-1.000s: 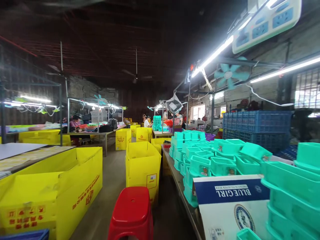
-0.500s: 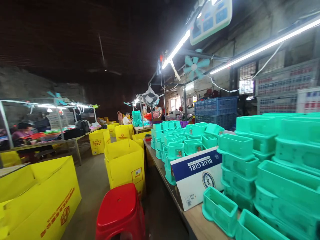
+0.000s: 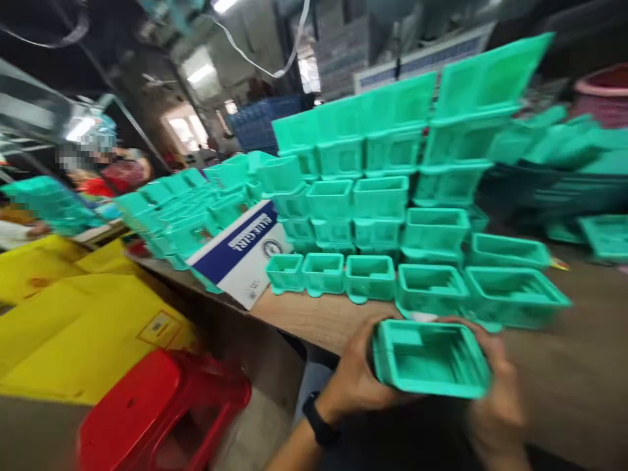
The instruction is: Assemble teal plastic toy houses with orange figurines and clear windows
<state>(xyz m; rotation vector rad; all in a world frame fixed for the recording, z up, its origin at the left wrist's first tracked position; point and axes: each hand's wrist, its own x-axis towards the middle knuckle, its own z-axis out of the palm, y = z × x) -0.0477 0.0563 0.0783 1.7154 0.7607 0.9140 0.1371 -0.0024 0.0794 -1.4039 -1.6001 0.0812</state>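
As the left hand (image 3: 360,373) and right hand (image 3: 500,386) grasp opposite ends of one green box (image 3: 432,360), its open mouth faces the wearer; the two-sided hold probably steadies it at the near edge of the table (image 3: 304,319). Just beyond, a front row (image 3: 326,275) of similar boxes sits mouths up, perhaps for easy reach. Behind rise stacked boxes (image 3: 333,203), likely piled to save room. A printed cardboard panel (image 3: 245,254) leans leftward of them, seemingly dividing them from farther boxes (image 3: 171,212).
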